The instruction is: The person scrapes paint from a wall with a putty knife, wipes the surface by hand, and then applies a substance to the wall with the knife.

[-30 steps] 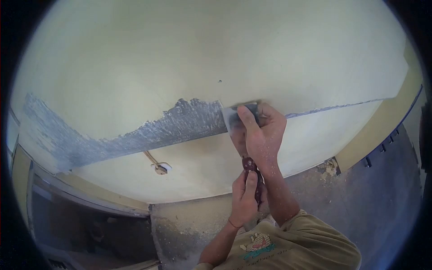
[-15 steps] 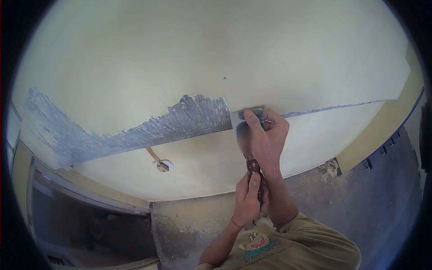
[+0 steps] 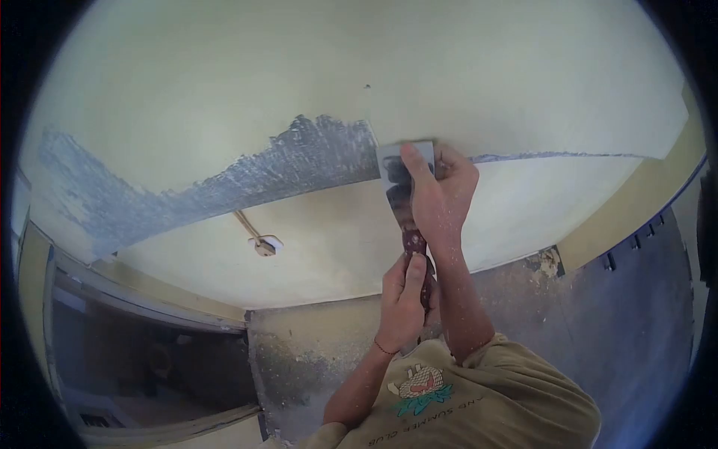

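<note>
A wide metal scraper (image 3: pixel 398 196) with a dark red handle stands blade up against the pale wall (image 3: pixel 247 67). My left hand (image 3: pixel 404 295) is wrapped round its handle, and a thin bracelet circles that wrist. Higher up, my right hand (image 3: pixel 443 191) grips the blade's right side, thumb flat on the metal. The blade's top edge meets the wall at the right end of a rough grey scraped band (image 3: pixel 299 159). Right of my right hand, a thin grey line runs along the lower edge of the paint.
Below the band, a cable leads to a small fitting (image 3: pixel 265 245). A doorway or opening (image 3: pixel 149 352) with a frame is at the lower left. Flakes and dust lie on the floor (image 3: pixel 299 344); debris (image 3: pixel 550 262) sits by the corner at right.
In the view, the scraper and both hands are higher and slightly further left. The wall band and the fitting have shifted up too. Both hands keep their hold.
</note>
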`<state>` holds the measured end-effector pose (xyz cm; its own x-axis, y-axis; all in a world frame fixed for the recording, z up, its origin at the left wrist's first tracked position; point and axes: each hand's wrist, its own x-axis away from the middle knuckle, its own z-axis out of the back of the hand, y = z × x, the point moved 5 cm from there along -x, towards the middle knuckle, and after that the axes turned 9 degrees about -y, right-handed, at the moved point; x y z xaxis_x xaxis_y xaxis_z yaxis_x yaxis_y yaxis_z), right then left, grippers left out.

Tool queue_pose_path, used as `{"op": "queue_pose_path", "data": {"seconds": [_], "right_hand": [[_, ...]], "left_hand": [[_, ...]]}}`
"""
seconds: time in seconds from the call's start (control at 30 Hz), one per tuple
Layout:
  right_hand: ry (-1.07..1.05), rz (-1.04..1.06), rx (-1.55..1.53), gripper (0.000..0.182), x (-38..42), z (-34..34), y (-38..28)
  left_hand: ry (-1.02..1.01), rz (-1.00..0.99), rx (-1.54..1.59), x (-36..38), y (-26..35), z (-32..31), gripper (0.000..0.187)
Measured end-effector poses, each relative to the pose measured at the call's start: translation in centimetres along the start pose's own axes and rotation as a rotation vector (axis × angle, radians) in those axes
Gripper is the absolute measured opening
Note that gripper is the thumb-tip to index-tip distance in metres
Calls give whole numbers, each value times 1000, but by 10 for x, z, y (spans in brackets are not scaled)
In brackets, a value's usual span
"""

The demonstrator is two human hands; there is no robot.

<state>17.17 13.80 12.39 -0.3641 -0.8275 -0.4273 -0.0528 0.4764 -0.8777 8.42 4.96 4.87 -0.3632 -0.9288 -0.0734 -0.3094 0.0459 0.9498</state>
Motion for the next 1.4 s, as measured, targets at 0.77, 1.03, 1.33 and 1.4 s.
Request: {"op": "queue_pose_path", "data": {"seconds": [0.77, 1.03, 1.33, 1.4], "right_hand": [[-5, 47, 95, 29, -19, 4, -6], [-59, 90, 29, 23, -4, 4, -6], [-163, -73, -122, 13, 17, 6, -8], [-116, -130, -145, 14, 15, 5, -4]], "left_hand": [[-10, -18, 61, -7, 7, -15, 39], [-2, 0, 49, 2, 8, -7, 40], [20, 1, 69, 0, 3, -9, 41], [11, 3, 42, -1, 5, -9, 41]]}}
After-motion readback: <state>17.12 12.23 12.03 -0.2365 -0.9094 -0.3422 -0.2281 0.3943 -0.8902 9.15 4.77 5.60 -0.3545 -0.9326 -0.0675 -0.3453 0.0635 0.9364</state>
